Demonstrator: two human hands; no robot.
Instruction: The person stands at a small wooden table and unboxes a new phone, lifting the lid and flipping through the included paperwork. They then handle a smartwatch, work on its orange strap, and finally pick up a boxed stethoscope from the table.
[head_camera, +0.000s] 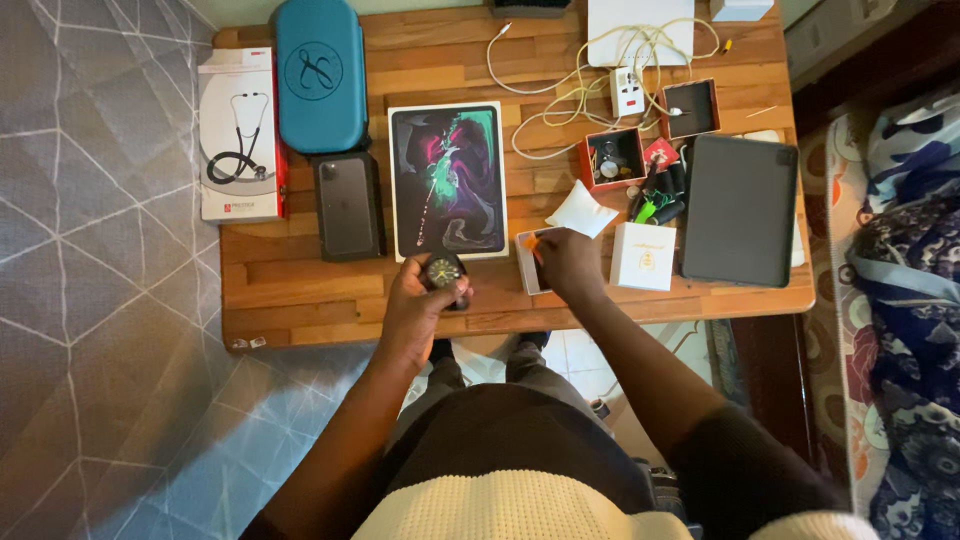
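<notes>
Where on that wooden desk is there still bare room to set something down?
Bare wood shows along the front-left edge of the desk, below the stethoscope box and the black phone box. A smaller patch lies between the tablet box and the red box. The right half, around the cables and dark tablet, is crowded.
</notes>
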